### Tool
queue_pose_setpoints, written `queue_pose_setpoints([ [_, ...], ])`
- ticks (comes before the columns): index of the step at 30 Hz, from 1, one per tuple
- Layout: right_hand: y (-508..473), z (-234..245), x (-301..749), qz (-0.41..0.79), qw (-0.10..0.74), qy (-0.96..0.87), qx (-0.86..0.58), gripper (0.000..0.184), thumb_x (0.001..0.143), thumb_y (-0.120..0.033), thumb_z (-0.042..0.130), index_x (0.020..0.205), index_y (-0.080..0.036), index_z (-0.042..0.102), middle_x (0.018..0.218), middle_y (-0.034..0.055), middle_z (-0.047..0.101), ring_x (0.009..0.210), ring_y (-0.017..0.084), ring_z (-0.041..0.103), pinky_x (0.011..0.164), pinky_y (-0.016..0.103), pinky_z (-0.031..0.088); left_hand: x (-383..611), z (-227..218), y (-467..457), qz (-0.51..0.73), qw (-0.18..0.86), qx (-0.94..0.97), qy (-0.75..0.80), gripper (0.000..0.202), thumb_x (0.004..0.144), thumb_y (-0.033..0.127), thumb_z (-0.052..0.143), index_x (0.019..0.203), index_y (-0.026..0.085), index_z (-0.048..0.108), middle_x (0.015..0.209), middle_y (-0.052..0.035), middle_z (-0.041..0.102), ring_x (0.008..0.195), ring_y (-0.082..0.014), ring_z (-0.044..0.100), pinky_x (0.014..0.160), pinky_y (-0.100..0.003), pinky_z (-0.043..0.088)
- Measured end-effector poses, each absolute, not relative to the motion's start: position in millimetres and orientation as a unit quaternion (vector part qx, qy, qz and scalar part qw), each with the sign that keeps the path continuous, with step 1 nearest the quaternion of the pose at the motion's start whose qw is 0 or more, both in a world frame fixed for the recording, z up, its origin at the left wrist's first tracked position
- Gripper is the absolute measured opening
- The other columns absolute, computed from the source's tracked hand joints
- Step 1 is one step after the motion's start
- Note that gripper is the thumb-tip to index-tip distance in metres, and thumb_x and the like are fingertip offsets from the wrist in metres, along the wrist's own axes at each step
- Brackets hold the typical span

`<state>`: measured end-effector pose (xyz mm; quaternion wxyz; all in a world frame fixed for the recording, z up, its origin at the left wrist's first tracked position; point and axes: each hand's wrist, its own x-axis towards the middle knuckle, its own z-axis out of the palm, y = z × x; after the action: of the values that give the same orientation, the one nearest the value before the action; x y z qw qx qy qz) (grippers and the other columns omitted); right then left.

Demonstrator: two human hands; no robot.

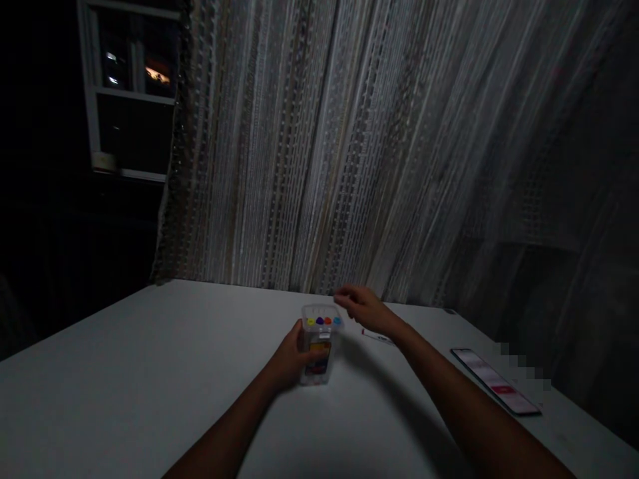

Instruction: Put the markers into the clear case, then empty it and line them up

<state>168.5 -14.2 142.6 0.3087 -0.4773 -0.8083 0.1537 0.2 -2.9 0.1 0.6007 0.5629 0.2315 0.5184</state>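
A clear plastic box of markers [319, 346] stands upright on the white table [150, 372], with several coloured caps showing at its top. My left hand [292, 359] is wrapped round the box's left side. My right hand [362, 307] hovers just right of the box's top, fingers curled and pinched together; what they hold, if anything, is too dark to make out. A marker with a red mark [378, 338] lies on the table under my right wrist.
A phone [494, 380] with a lit screen lies at the table's right edge. A striped curtain [379, 146] hangs behind the table. A dark window [132, 86] is at the upper left. The room is dim.
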Motion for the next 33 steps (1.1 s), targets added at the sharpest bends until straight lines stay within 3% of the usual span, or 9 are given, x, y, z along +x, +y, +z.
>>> queue_pose_setpoints([
  [4,6.2,127.3,213.2,0.068,0.381,-0.709,-0.59,0.031,0.084,-0.033,0.038,0.083,-0.013,0.062,0.064,0.0005,0.055,0.055,0.012,0.049,0.051,0.021,0.037,0.7,1.8,-5.7,0.514,0.606,0.557,0.244,0.06,0.057,0.024,0.081,0.107,0.016,0.049,0.103,-0.0104,0.065,0.091,-0.0234,0.064,0.078,-0.037,0.051],
  [9,25.2,63.0,243.2,-0.016,0.309,-0.632,-0.711,0.028,0.081,-0.018,0.038,0.08,-0.013,0.066,0.076,0.0078,0.066,0.071,0.017,0.058,0.061,0.024,0.04,0.6,-1.7,-2.9,0.507,0.608,0.554,0.257,0.061,0.055,0.023,0.082,0.106,0.017,0.049,0.103,-0.0092,0.066,0.092,-0.024,0.064,0.077,-0.036,0.052],
  [13,23.0,17.5,238.3,-0.046,0.256,-0.64,-0.723,0.03,0.079,-0.009,0.042,0.094,-0.014,0.067,0.1,0.0134,0.066,0.094,0.022,0.058,0.078,0.027,0.04,0.0,-6.6,0.9,0.507,0.601,0.556,0.27,0.061,0.055,0.023,0.082,0.107,0.018,0.05,0.104,-0.0091,0.066,0.093,-0.0248,0.064,0.08,-0.038,0.052],
  [18,21.2,2.4,243.6,-0.07,0.193,-0.675,-0.709,0.039,0.082,-0.009,0.04,0.117,-0.012,0.058,0.123,0.0129,0.057,0.11,0.023,0.049,0.09,0.028,0.034,-0.1,-1.1,-3.5,0.512,0.593,0.554,0.282,0.061,0.054,0.024,0.082,0.106,0.016,0.051,0.102,-0.0096,0.067,0.093,-0.0257,0.064,0.083,-0.039,0.051],
  [27,18.3,4.7,243.9,-0.078,0.096,-0.678,-0.724,0.03,0.074,-0.004,0.043,0.093,-0.009,0.067,0.103,0.0183,0.065,0.101,0.028,0.055,0.079,0.034,0.038,-0.7,2.3,-4.9,0.512,0.586,0.555,0.295,0.064,0.051,0.026,0.083,0.105,0.014,0.051,0.101,-0.0105,0.067,0.093,-0.0268,0.064,0.085,-0.042,0.049],
  [33,11.9,7.5,239.2,-0.06,0.08,-0.675,-0.731,0.026,0.076,-0.01,0.046,0.092,-0.011,0.067,0.098,0.0171,0.067,0.092,0.025,0.061,0.071,0.03,0.04,-1.2,1.0,-4.1,0.512,0.589,0.557,0.283,0.063,0.053,0.024,0.082,0.107,0.015,0.051,0.104,-0.0104,0.067,0.096,-0.0264,0.064,0.086,-0.04,0.05],
])
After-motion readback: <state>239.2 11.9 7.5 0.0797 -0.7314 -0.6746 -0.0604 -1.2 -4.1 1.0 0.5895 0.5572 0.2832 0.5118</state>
